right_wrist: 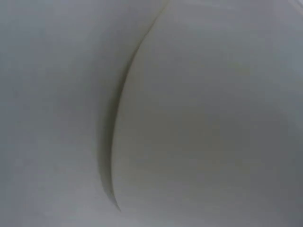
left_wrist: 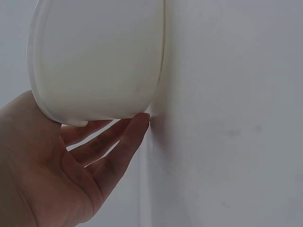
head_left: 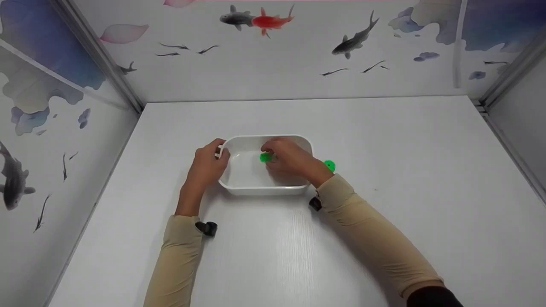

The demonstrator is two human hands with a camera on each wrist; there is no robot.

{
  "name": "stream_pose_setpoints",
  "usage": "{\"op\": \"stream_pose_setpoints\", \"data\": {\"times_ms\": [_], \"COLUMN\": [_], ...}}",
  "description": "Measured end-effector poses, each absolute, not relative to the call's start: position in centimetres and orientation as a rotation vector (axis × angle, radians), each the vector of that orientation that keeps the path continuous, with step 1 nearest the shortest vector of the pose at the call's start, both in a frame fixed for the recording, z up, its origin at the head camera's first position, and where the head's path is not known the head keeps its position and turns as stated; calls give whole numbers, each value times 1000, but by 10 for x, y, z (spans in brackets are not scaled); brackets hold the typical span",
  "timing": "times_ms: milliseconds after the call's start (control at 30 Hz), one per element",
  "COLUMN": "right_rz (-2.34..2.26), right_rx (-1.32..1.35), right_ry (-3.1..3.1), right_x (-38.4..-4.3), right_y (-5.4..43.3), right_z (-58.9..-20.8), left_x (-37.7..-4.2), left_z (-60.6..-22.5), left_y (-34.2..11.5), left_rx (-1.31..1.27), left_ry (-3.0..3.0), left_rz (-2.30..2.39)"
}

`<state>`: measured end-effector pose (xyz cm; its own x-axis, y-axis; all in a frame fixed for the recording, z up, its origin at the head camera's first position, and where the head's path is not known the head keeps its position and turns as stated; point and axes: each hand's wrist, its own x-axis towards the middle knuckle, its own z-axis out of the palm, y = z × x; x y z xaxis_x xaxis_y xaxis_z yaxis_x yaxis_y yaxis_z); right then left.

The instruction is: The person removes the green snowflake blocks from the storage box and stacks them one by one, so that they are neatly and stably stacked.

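A white rectangular plastic basin point(head_left: 249, 175) stands on the table. My left hand point(head_left: 209, 164) grips its left end, thumb over the rim; the left wrist view shows the fingers point(left_wrist: 125, 146) reaching under the rim against the outer wall. Reaching down inside the basin, my right hand point(head_left: 292, 157) pinches a small bright green round piece point(head_left: 265, 157) between thumb and fingers. A second green round piece point(head_left: 329, 165), with a dark spot at its middle, lies just outside the right end, partly behind the right wrist. The right wrist view holds only the basin wall point(right_wrist: 203, 123), no hand.
The white table point(head_left: 396, 140) is bounded by a back panel point(head_left: 298, 64) with painted fish and a similar left panel point(head_left: 51, 128). Black wrist cameras point(head_left: 207, 229) sit on both sleeves, the right one point(head_left: 315, 204) close to the basin's near right corner.
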<state>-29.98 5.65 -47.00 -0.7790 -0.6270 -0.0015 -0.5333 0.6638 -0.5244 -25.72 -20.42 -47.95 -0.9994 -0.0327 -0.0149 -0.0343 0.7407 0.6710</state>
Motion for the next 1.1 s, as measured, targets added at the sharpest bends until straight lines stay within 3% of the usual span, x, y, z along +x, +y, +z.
{"op": "stream_pose_setpoints", "data": {"times_ms": [1100], "right_rz": [-792], "right_rx": [-756], "right_ry": [2682], "right_x": [-291], "right_y": [57], "right_z": [-473], "left_x": [-257], "left_z": [-478], "left_y": [-202], "left_rx": [-66], "left_ry": [2929], "left_rz": [1122]}}
